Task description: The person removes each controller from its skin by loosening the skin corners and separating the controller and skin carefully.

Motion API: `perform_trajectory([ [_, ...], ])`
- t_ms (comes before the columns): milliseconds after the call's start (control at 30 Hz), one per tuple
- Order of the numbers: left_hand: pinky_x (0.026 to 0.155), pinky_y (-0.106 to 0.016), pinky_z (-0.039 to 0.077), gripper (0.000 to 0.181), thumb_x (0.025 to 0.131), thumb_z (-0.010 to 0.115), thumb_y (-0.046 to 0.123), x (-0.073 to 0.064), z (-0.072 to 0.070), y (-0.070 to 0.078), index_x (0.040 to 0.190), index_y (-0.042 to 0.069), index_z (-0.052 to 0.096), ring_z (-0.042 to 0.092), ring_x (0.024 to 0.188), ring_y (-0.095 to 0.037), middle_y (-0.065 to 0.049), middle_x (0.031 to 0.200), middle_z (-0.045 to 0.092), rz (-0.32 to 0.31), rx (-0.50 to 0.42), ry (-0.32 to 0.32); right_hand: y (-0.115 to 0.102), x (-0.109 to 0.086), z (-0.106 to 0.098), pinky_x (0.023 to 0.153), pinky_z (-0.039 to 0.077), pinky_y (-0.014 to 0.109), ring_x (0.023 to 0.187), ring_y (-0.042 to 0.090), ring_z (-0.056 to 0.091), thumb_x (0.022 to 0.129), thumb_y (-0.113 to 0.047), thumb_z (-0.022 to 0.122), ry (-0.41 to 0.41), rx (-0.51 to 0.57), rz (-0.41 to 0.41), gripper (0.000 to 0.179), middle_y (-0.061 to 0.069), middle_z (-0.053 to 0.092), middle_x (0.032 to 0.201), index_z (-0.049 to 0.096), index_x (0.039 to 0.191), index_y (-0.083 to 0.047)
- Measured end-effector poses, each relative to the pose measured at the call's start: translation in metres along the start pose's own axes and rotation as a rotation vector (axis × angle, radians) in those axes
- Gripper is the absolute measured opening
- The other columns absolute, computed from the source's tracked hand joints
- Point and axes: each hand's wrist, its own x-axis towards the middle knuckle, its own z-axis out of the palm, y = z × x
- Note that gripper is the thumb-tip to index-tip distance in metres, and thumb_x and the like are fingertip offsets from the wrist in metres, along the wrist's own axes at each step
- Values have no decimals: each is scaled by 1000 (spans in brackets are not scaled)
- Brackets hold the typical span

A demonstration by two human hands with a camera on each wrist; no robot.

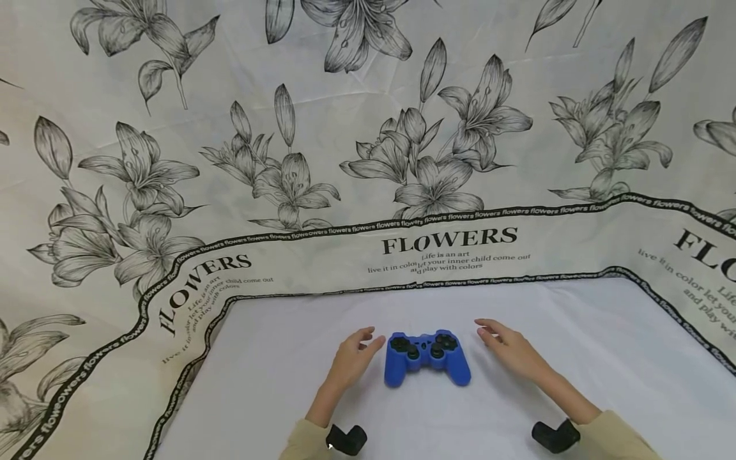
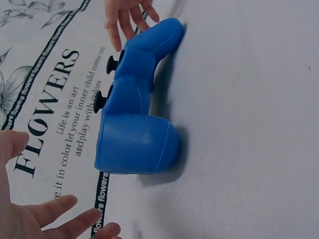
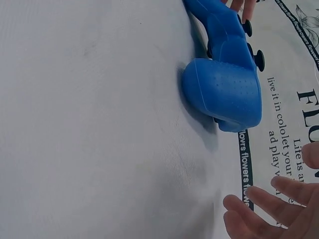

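A blue game controller [image 1: 427, 358] with black thumbsticks and button pads lies face up on the white cloth, its two grips pointing toward me. My left hand [image 1: 354, 358] is just to its left, thumb close by the controller's edge, fingers loosely bent around nothing. On the other side, a small gap away, my right hand [image 1: 513, 348] hovers with relaxed fingers and holds nothing. The left wrist view shows the controller [image 2: 137, 144] from its end, beyond the spread fingers [image 2: 75, 226]. In the right wrist view the controller [image 3: 224, 92] sits above the extended fingers [image 3: 271, 206].
White cloth [image 1: 287, 332] covers the table. Behind and along the sides hangs a curtain [image 1: 322, 255] printed with lilies and the word FLOWERS, its dark-banded lower edge meeting the table. Black wrist mounts [image 1: 347, 439] are worn at both sleeves.
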Motion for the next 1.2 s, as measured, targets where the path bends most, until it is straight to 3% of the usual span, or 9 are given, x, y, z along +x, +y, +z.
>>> perform_trajectory([
  [133,89,-49,51,60,93,53,51,-1,3,-1,133,6,54,59,112,-34,-17,127,60,-30,-32,-9,-3,1,4,74,50,34,90,21,66,101,-32,47,-30,66,18,47,20,64,115,48,135,0],
  [400,74,-36,57,64,93,53,52,0,8,1,132,2,54,64,98,-26,-17,122,61,-99,-208,-24,-7,6,11,73,51,31,87,19,67,98,-24,55,-75,145,29,45,23,63,117,48,134,2],
  [800,83,-40,56,66,91,54,55,8,14,4,132,4,55,66,98,-24,-15,123,63,-170,-231,-66,-9,15,17,64,53,27,82,19,68,95,-26,59,-128,250,12,47,16,67,103,51,129,4],
  [1033,78,-38,57,67,92,53,55,12,15,1,133,2,54,66,93,-19,-15,123,63,-157,-236,-102,-12,20,22,67,55,31,84,18,66,94,-28,59,-152,283,66,49,18,67,107,51,130,4],
  [1200,76,-36,56,60,94,54,47,13,18,-1,131,0,55,65,85,-16,-15,119,65,-134,-232,-120,-14,20,25,68,57,34,84,17,63,94,-30,60,-165,294,108,50,19,65,108,51,129,5],
])
